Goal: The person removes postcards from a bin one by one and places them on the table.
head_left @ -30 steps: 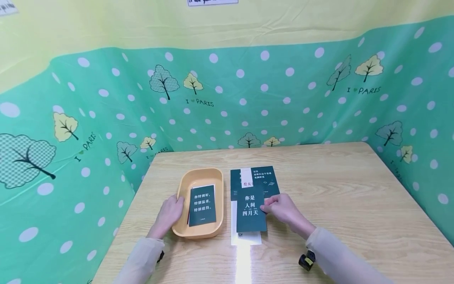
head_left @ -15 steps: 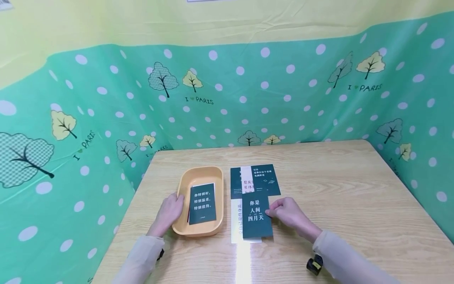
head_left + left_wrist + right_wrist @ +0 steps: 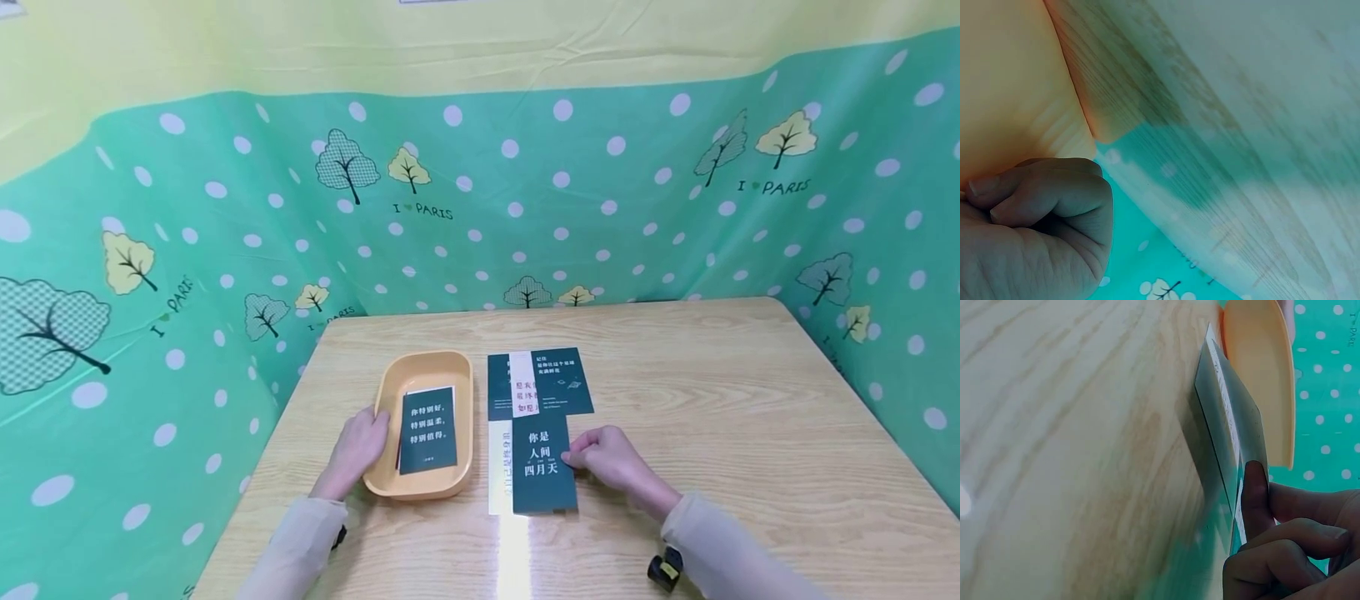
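My left hand (image 3: pixel 358 448) grips the left rim of a light orange plastic tray (image 3: pixel 468 417). A dark green card (image 3: pixel 427 452) with white lettering lies in it, over the edges of other cards. With thumb and finger, my right hand (image 3: pixel 613 460) pinches the right edge of another dark green card (image 3: pixel 542 492). That card partly covers a white card (image 3: pixel 499 497) at its left. Just beyond are two dark green cards (image 3: pixel 566 393), with a white card (image 3: pixel 523 373) across them. In the right wrist view, the pinched card (image 3: pixel 1244 412) appears nearly edge-on, slightly tilted.
The wooden table (image 3: pixel 697 383) extends to the right of the cards and behind them. A green and yellow curtain (image 3: pixel 480 225) with trees and dots hangs round its back and sides. Bright glare (image 3: pixel 513 550) falls on the table's front.
My right hand has moved the pinched card right and toward me, uncovering more of the white cards behind and at left. My left hand and the tray stay in place.
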A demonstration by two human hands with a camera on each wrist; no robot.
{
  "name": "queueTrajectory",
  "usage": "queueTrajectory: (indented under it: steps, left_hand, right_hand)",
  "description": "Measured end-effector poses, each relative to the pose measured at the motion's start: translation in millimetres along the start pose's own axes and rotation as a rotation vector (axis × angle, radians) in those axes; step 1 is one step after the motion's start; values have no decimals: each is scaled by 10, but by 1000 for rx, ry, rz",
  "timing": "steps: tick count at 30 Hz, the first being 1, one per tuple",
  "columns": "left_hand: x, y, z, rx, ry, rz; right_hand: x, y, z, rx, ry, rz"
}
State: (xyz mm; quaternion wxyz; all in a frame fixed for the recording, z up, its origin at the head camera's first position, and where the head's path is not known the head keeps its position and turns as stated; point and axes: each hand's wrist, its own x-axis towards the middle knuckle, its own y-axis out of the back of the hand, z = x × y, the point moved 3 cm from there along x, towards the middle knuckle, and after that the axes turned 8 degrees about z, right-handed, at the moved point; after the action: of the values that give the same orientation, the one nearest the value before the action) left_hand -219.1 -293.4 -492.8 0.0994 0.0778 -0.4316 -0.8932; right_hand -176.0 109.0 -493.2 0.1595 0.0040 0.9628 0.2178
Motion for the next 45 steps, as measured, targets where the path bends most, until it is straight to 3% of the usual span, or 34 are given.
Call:
queueTrajectory:
  steps: [24,36,45]
  left_hand:
    - [-11,-11,-8,4,11,-6]
    - [-13,0,7,10,-4,3]
    - [-10,-14,-10,5,6,5]
  right_hand:
    - [31,-17,78,-46,-17,-14]
    - [42,-34,104,-132,79,-18]
    - [28,-42,82,-198,95,-19]
